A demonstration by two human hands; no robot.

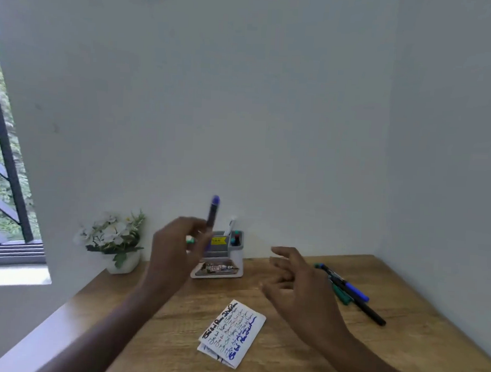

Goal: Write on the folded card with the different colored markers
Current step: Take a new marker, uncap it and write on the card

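Left hand point(178, 256) grips blue marker point(213, 212) upright, above holder point(223, 255). Right hand point(293, 279) open, empty. Card point(232, 333) on worktop point(400, 350), below both hands. Risk: marker knocks holder; wet ink smears if palm lands.

Two bare forearms come in from the near edge, each ending in a bare hand. The left hand point(175, 250) and the right hand point(296, 282) wear no rings, watch, bracelet or gloves. No sleeve shows on either arm; motion blur softens the fingers.
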